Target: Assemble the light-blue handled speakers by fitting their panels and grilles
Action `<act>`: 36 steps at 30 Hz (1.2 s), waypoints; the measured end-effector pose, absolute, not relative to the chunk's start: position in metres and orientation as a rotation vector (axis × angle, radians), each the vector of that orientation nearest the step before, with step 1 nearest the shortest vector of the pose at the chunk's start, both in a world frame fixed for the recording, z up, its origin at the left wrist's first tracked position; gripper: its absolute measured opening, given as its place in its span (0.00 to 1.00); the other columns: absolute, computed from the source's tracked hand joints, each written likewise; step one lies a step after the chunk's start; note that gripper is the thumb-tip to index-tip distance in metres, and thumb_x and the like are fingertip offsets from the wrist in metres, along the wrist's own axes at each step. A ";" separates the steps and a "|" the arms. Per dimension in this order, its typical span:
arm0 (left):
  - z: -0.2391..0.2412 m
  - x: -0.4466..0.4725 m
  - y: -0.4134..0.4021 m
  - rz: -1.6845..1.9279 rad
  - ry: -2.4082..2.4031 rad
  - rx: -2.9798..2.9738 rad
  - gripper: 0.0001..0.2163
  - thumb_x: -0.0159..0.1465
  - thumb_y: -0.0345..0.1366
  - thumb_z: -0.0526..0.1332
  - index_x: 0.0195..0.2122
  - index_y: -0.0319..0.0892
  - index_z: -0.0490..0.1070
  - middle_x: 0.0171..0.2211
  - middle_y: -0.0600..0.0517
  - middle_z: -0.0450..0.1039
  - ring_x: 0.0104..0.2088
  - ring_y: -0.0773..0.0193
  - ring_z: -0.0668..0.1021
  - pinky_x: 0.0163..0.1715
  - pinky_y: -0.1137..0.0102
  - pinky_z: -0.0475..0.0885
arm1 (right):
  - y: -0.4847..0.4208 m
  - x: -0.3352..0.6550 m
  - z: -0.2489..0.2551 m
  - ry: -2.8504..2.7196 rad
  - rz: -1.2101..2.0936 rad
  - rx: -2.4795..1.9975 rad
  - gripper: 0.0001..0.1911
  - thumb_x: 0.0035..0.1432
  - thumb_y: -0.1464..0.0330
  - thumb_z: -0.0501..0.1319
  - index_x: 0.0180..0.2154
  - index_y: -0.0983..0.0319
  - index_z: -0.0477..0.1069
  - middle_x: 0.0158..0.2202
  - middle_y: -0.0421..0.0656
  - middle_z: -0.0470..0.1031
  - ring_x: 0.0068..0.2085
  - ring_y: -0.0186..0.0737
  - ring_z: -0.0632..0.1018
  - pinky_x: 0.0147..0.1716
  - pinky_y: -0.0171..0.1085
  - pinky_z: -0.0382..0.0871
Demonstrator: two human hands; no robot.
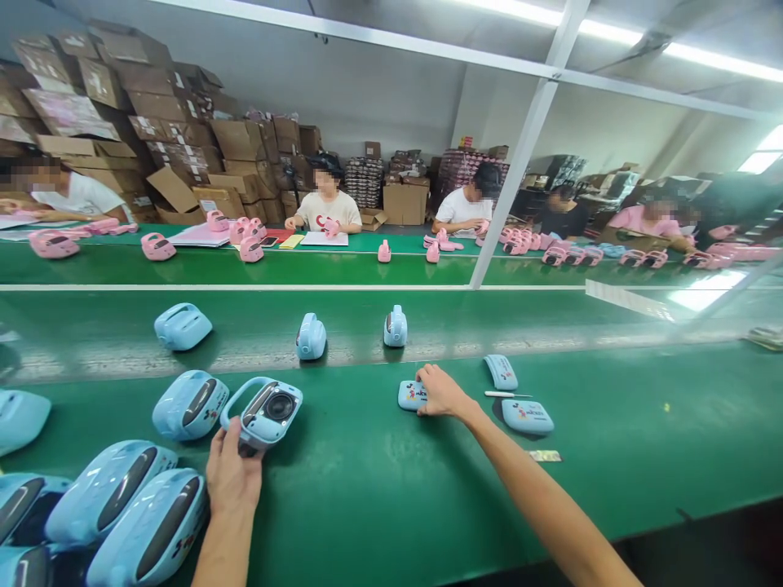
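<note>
My left hand point(236, 469) is closed around the lower side of a light blue portable speaker point(269, 414), tilted so that a round black driver shows in its open front. Farther right, my right hand point(441, 391) has its fingers on a blue printed cover point(411, 395) lying on the green table; the fingers curl over its right edge. Right of that hand lie a curved blue cover point(502, 372), a thin white-handled screwdriver point(506, 395) and another printed cover point(527, 417). A small yellowish label point(545, 456) is nearer me.
Several blue speakers point(152, 522) crowd the table at lower left, one point(191, 405) beside my left hand. Blue units point(311, 337) stand on the belt point(257, 359) beyond. Across it, several people work among pink units point(54, 244). A white post point(514, 171) rises at centre right.
</note>
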State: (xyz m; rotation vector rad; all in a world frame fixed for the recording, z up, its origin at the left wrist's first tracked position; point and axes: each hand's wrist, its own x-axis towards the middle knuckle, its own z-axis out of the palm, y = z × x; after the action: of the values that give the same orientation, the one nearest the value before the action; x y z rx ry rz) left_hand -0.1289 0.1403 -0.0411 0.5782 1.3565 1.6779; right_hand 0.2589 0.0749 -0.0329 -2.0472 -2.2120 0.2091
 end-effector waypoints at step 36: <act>-0.106 -0.116 0.080 1.107 0.068 0.122 0.30 0.64 0.54 0.63 0.67 0.56 0.64 0.62 0.45 0.73 0.68 0.44 0.65 0.67 0.40 0.51 | 0.049 0.223 -0.014 -1.929 0.366 -2.252 0.25 0.47 0.72 0.67 0.49 0.67 0.70 0.47 0.57 0.76 0.47 0.57 0.77 0.45 0.44 0.67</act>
State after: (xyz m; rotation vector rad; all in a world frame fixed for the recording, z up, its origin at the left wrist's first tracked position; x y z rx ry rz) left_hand -0.1163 0.0796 -0.1058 0.1221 0.0678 1.1065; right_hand 0.2231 0.0485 -0.0137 -2.2522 -1.9288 0.3660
